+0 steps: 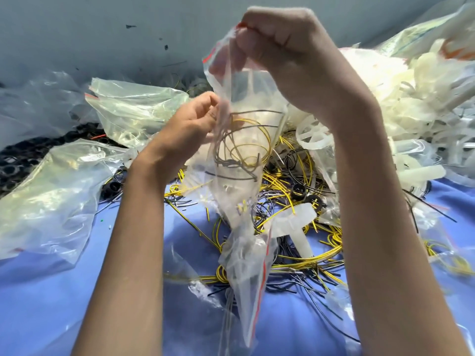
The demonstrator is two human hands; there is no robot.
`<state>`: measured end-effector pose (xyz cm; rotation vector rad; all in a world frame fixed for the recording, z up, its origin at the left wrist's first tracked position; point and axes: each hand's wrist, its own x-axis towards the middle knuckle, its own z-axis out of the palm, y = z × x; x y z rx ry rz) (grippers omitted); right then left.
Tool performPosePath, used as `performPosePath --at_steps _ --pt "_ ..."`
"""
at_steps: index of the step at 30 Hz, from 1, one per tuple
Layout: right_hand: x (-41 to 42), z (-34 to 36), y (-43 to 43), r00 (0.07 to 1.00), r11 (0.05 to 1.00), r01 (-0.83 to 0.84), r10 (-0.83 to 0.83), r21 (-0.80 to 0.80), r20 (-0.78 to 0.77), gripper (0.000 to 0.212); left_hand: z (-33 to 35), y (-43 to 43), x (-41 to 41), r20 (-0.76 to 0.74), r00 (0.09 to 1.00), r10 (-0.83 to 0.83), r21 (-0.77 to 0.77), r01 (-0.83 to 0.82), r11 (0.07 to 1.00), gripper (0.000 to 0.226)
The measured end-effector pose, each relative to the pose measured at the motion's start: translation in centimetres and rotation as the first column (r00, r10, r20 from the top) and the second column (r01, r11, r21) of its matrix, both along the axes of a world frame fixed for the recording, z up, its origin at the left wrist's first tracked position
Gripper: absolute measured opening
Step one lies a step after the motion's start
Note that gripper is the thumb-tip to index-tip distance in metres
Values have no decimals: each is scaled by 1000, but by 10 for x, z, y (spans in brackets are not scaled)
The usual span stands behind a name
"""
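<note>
We see the fingertips of the right hand (288,57) only dimly, through the film of the clear bag (246,98). The fingertips of the left hand (192,122) are blurred against the bag's side; we cannot tell whether they grip the film or merely touch it. The lower edge cuts off both forearms. The white plastic parts (424,98) run past the right edge. The black rings (20,160) lie partly hidden under a large bag (51,201), which the left edge cuts off.

I logged coiled wires (246,147) in the bag (244,253), hanging above the loose wire pile (303,263). Filled bags (46,201) lay left, plastic parts (424,98) right.
</note>
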<state>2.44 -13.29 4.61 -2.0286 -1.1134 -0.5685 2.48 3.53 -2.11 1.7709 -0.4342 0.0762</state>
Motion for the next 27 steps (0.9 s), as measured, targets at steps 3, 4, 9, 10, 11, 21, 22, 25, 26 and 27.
performPosePath --at_steps 3,4,9,10,11,21,22,25,26,27 --pt "-5 2 -2 996 995 -65 69 71 -54 30 10 -8 -2 245 934 262 -154 -229 961 10" --pt "-5 2 -5 995 992 -67 74 103 -70 32 17 -10 -2 307 870 387 -299 -298 906 9" --pt "-1 1 -15 982 987 156 -159 -31 -104 29 26 -7 -4 311 862 400 -347 -289 892 15" --pt "0 0 -16 973 977 200 -207 -77 -104 24 23 -5 -3 317 853 414 -301 -323 897 15" --pt "1 -2 -17 967 972 220 -228 -83 -110 24 22 -3 -2 321 826 463 -333 -359 872 15" --pt "5 -6 -23 950 975 216 -222 -53 -220 23 21 3 0 312 840 444 -235 -384 893 17" --pt "5 -6 -22 946 974 217 -226 -64 -232 25 21 2 0 323 856 404 -201 -355 913 19" --pt "8 -8 -23 917 941 218 -289 -261 -276 30 20 -3 -5 393 826 405 -230 -338 913 21" --pt "9 -8 -24 903 922 211 -311 -325 -296 30 21 -5 -6 430 801 417 -263 -331 906 22" --pt "8 -8 -24 891 909 202 -325 -365 -317 31 24 -7 -7 465 774 429 -284 -328 901 23"
